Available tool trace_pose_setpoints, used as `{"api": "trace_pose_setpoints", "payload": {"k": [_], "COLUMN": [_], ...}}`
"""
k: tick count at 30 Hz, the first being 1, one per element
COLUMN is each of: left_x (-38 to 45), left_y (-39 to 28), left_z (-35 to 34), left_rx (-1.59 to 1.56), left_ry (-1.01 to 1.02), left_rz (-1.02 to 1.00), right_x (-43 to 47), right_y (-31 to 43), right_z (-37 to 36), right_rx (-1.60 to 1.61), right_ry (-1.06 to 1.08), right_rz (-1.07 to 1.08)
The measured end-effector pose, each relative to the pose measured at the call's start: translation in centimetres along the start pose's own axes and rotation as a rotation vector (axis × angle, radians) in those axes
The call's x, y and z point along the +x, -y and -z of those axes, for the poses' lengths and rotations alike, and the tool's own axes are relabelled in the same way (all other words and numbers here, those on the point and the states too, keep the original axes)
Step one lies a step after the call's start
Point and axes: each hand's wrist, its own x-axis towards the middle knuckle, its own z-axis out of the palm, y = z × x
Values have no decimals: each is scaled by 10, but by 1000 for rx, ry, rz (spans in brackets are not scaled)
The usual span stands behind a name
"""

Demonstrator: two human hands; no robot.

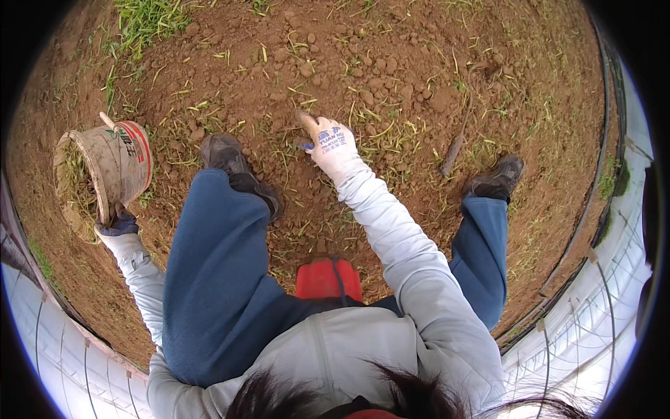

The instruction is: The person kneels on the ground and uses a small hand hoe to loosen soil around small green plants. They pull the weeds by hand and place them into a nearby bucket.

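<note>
My left hand (119, 223), in a glove with a dark palm, grips the rim of a plastic bucket (118, 162). Cut greens and plant scraps (78, 180) lie inside the bucket, which is tipped on its side with its mouth towards the left. My right hand (330, 140), in a white glove with blue print, reaches down to the brown soil (293, 78) in front of me. Its index finger and thumb are apart, with nothing visible between them; the other fingertips are hidden behind the hand. Loose plant stems (366, 112) are scattered around it.
A hand tool with a long handle (453, 152) lies on the soil near my right shoe (497, 175). Beneath me is a red seat (328, 278) with a dark strap. Green plants (152, 21) grow at the upper left. Dark hoses (602, 173) run along the plastic-sheet wall (617, 246).
</note>
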Motion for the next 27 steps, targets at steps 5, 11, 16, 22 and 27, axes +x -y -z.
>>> {"api": "trace_pose_setpoints", "payload": {"k": [5,11,16,22,27], "left_x": [-1,9,5,13,15], "left_y": [-1,-5,-4,0,-6], "left_z": [-3,27,18,10,10], "left_rx": [30,158,59,75,59], "left_ry": [-60,40,46,-64,-76], "left_rz": [-69,-171,-86,-106,-72], "right_x": [9,-73,-91,-73,-110], "right_y": [31,11,-31,-50,-89], "right_z": [-20,-23,-15,-11,-30], "right_rx": [-61,875,274,368,1423], "right_ry": [118,20,-179,-278,-560], "right_rz": [-90,-462,-469,-402,-853]}}
